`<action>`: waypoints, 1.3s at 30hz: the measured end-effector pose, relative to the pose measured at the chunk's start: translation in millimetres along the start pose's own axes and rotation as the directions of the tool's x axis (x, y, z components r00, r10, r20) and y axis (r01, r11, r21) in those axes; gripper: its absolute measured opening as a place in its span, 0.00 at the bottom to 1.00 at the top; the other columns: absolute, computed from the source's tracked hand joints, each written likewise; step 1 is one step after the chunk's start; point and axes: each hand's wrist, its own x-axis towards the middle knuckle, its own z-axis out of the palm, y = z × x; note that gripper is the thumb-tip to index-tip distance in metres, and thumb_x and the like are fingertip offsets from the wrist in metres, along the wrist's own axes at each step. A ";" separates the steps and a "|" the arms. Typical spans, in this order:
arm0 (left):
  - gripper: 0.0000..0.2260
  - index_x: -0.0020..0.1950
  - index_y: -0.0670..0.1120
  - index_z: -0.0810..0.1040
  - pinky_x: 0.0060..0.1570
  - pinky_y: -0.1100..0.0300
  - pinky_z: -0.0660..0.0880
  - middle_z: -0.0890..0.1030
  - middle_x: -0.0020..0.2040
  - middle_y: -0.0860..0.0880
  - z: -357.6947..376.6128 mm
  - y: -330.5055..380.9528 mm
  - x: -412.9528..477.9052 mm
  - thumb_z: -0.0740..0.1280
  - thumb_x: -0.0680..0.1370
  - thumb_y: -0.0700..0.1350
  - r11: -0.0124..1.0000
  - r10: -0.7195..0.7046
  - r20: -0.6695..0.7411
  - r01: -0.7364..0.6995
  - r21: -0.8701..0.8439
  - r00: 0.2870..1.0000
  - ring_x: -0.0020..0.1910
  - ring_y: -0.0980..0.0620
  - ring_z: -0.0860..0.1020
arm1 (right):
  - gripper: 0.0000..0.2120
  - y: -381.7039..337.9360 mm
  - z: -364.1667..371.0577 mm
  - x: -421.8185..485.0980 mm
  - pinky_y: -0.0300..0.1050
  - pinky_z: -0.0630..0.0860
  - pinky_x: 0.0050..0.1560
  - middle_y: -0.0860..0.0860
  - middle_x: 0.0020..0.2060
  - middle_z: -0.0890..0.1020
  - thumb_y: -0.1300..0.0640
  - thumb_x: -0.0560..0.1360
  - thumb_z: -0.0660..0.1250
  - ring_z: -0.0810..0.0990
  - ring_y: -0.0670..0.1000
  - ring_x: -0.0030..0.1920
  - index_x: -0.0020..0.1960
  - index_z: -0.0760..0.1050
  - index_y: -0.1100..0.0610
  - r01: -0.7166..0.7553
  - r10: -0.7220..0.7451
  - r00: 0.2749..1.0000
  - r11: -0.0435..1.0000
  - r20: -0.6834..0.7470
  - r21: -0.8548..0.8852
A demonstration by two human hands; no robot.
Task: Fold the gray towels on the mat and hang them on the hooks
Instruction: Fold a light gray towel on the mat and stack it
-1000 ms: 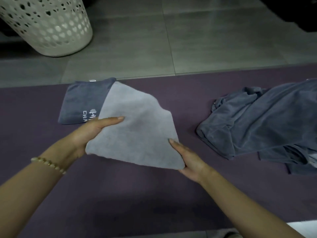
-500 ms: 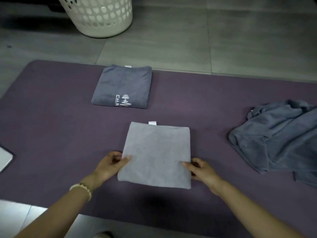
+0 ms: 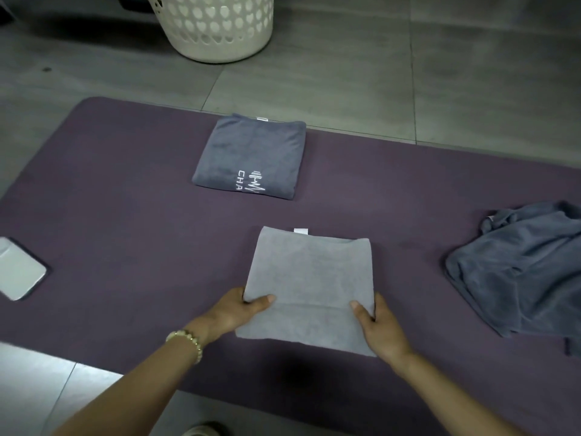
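Note:
A light gray towel [image 3: 311,278], folded into a rectangle with a white tag at its far edge, lies on the purple mat [image 3: 125,215] in front of me. My left hand [image 3: 239,309] pinches its left edge, thumb on top. My right hand [image 3: 377,325] pinches its right edge the same way. A darker gray towel [image 3: 251,155] with white lettering lies folded farther back on the mat. A crumpled dark gray towel [image 3: 522,272] lies at the right. No hooks are in view.
A white perforated laundry basket [image 3: 217,26] stands on the gray tiled floor beyond the mat. A pale flat object [image 3: 19,269] with a dark rim lies at the mat's left edge. Part of a shoe [image 3: 204,431] shows at the bottom.
The light towel was held up in both hands a second ago; it now lies flat on the mat. My hands have shifted up its side edges and pinch them.

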 end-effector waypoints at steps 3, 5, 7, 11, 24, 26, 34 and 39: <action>0.13 0.56 0.50 0.78 0.36 0.75 0.73 0.82 0.50 0.55 4.2 -2.9 -1.2 0.70 0.75 0.53 1.000 -0.003 -0.039 0.003 0.004 0.999 0.44 0.61 0.79 | 0.09 2.4 1.7 -4.3 0.20 0.70 0.35 0.35 0.44 0.75 0.52 0.78 0.64 0.74 0.33 0.42 0.57 0.71 0.51 -0.025 0.026 0.999 0.999 -0.030 0.036; 0.14 0.55 0.49 0.79 0.41 0.71 0.76 0.83 0.50 0.54 3.3 -3.6 -4.4 0.70 0.74 0.55 0.991 -0.053 -0.001 0.053 -0.123 0.999 0.45 0.59 0.81 | 0.09 -0.9 -4.1 -7.3 0.24 0.72 0.34 0.38 0.43 0.81 0.49 0.76 0.67 0.80 0.37 0.40 0.54 0.74 0.50 -0.108 0.105 0.994 0.987 0.026 0.115; 0.17 0.59 0.48 0.79 0.55 0.60 0.77 0.84 0.54 0.50 -0.7 -3.7 -6.5 0.70 0.73 0.54 0.921 -0.127 0.125 0.164 -0.355 0.984 0.52 0.53 0.82 | 0.15 -6.2 -12.4 -10.9 0.29 0.76 0.35 0.43 0.44 0.85 0.46 0.71 0.71 0.84 0.42 0.43 0.55 0.77 0.50 -0.188 0.159 0.976 0.959 0.150 0.212; 0.23 0.62 0.44 0.77 0.61 0.54 0.75 0.82 0.58 0.45 -21.1 13.2 -8.2 0.73 0.70 0.50 0.827 -0.139 0.304 0.279 -0.489 0.942 0.58 0.47 0.80 | 0.22 -30.0 -26.4 -8.1 0.41 0.80 0.42 0.50 0.53 0.84 0.50 0.67 0.74 0.83 0.51 0.52 0.60 0.77 0.52 -0.341 0.177 0.891 0.869 0.417 0.359; 0.18 0.62 0.47 0.76 0.42 0.62 0.80 0.84 0.54 0.50 -143.8 120.0 16.1 0.69 0.72 0.45 0.858 0.168 0.067 -0.113 -0.501 0.984 0.49 0.53 0.83 | 0.27 -211.8 4.1 77.4 0.39 0.79 0.38 0.48 0.56 0.81 0.66 0.74 0.66 0.83 0.48 0.50 0.68 0.66 0.48 -0.051 -0.113 0.930 0.904 0.351 0.425; 0.16 0.62 0.49 0.76 0.43 0.62 0.80 0.84 0.54 0.51 -171.0 144.9 28.7 0.68 0.74 0.44 0.865 0.225 -0.014 -0.207 -0.458 0.974 0.49 0.54 0.83 | 0.28 -242.2 16.2 102.4 0.38 0.79 0.37 0.47 0.56 0.80 0.66 0.75 0.65 0.82 0.47 0.49 0.69 0.64 0.46 0.015 -0.172 0.931 0.899 0.321 0.437; 0.15 0.63 0.44 0.73 0.48 0.56 0.78 0.78 0.60 0.47 -213.3 159.6 112.9 0.68 0.77 0.43 0.768 0.117 -0.448 -0.367 -0.525 0.886 0.54 0.48 0.78 | 0.23 -268.5 78.1 193.2 0.48 0.78 0.47 0.54 0.59 0.79 0.64 0.75 0.66 0.80 0.52 0.50 0.68 0.66 0.55 0.018 -0.119 0.982 0.831 0.147 0.556; 0.07 0.54 0.41 0.74 0.34 0.64 0.77 0.76 0.41 0.46 -170.0 105.9 152.7 0.66 0.77 0.33 0.670 -0.147 -0.463 -0.256 -0.697 0.874 0.41 0.52 0.75 | 0.26 -218.8 102.4 210.6 0.53 0.76 0.55 0.57 0.61 0.78 0.63 0.75 0.69 0.78 0.54 0.52 0.69 0.64 0.59 -0.060 0.013 0.993 0.917 0.120 0.395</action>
